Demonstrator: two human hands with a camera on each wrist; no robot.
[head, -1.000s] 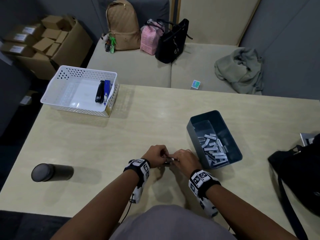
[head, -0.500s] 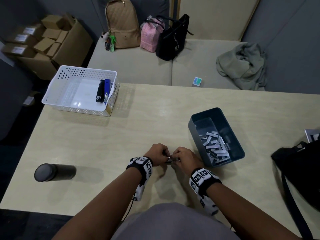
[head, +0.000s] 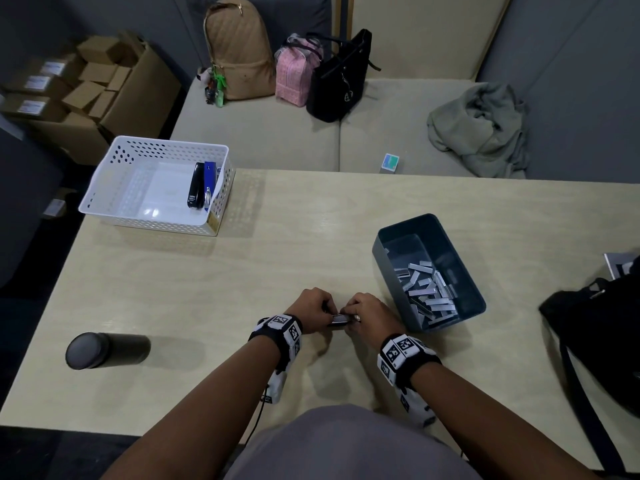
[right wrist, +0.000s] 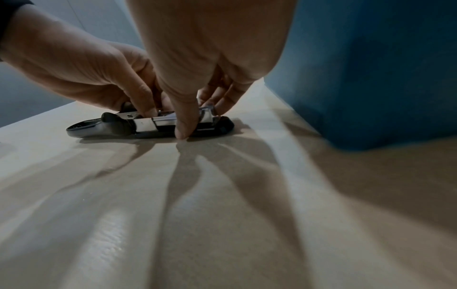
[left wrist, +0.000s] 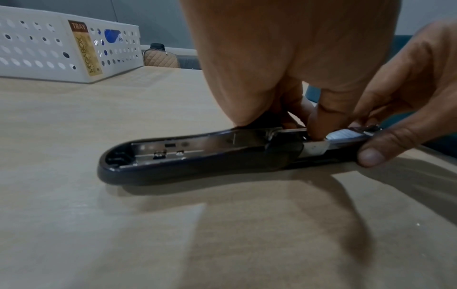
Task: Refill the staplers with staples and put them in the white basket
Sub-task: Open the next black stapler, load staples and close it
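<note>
Opened black stapler flat on tabletop, worked by both hands.

Left hand curled over hinge end of stapler, fingertips pressing into metal channel beside strip of staples. Right hand gripping front end — thumb down near side, fingers behind. Lid folded out flat toward left, underside up. Grey bin of loose staple strips just right of right hand. White basket at far left corner of tabletop, well apart from hands — one black stapler and one blue stapler lying side by side against its right wall. Dark cylindrical bottle on its side near left edge.
</note>
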